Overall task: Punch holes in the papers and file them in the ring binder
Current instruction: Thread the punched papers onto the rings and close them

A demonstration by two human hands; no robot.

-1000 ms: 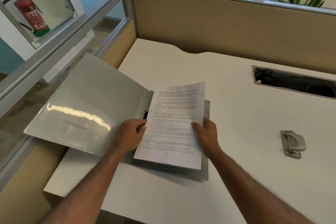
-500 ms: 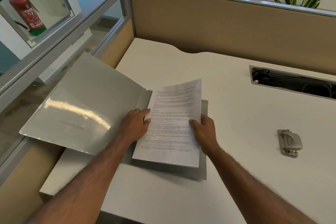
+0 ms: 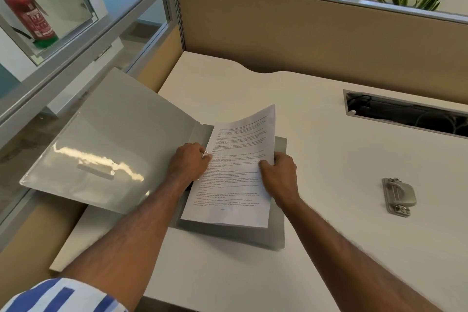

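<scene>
Now the papers [image 3: 235, 167] bow upward more than half a second ago; the far right corner has lifted off the ring binder [image 3: 109, 144] and the sheet curves like a shallow arch, where earlier it lay nearly flat. Left hand [image 3: 188, 161] has slid further onto the left margin, covering the ring spot that showed a second ago. Right hand [image 3: 278, 172] sits about where it was, at the right edge.

Left fingers [image 3: 206, 156] curl narrow at the paper's left edge, pinching or pressing it; which one, cannot tell. Right fingers wrap the right edge, thumb on top, holding the stack.

Binder rings hidden under the left hand and the sheets. Printed text too small to read. Punched holes not visible. A striped sleeve [image 3: 58, 296] is cut off at the bottom left.

Papers lie over the binder's right half on the white surface [image 3: 329, 210], long axis running away from the person, top edge tilted slightly right. Binder open, glossy front cover overhanging the surface's left edge. Hole punch [image 3: 398, 196] sits well apart to the right, untouched, long axis also pointing away.
</scene>
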